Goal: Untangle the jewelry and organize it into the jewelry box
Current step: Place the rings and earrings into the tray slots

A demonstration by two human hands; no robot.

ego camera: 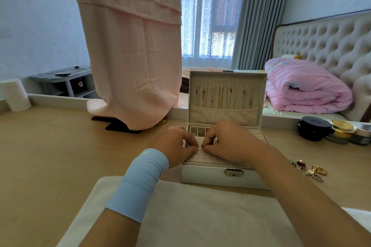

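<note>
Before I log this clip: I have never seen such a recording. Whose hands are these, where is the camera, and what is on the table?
There is no machine here. A person wears one camera on the head, looking forward and down, so you see their own two arms. The left hand, with a light blue cuff on its wrist, and the right hand meet fingertip to fingertip over the white perforated panel inside an open white jewellery box on the tan wooden table. What they pinch, if anything, is too small to see. Thin chain necklaces hang inside the raised lid. Loose gold and silver rings lie right of the box, and a white fluffy cloth lies in front.
</note>
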